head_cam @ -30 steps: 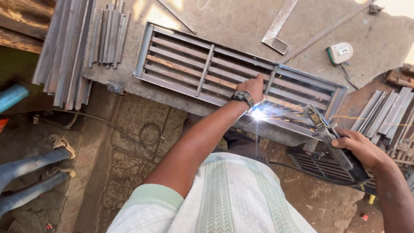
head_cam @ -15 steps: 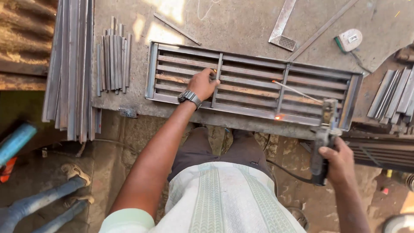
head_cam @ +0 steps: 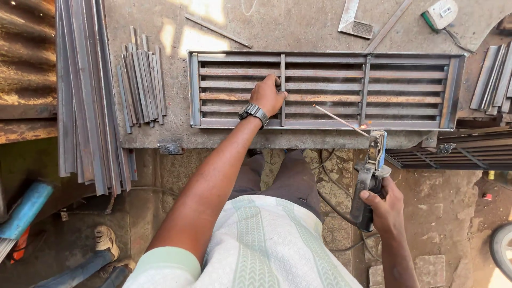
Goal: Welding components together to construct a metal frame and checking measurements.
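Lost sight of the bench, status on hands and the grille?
Left hand pressing on the metal grille. Right hand gripping the electrode holder, rod tip over the grille's near rail. Nothing in the way.

Bright daylight, sharp, sun patches above

Our one cam, head-worn, looks steeply down over our chest at the workbench point(head_cam: 160, 21), close, arm's reach.

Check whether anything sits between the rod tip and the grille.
Nothing visible does. The rod, clamped in the holder in the right hand, angles over the grille with open air beneath its tip. The left hand rests on the bars further left, clear of it.
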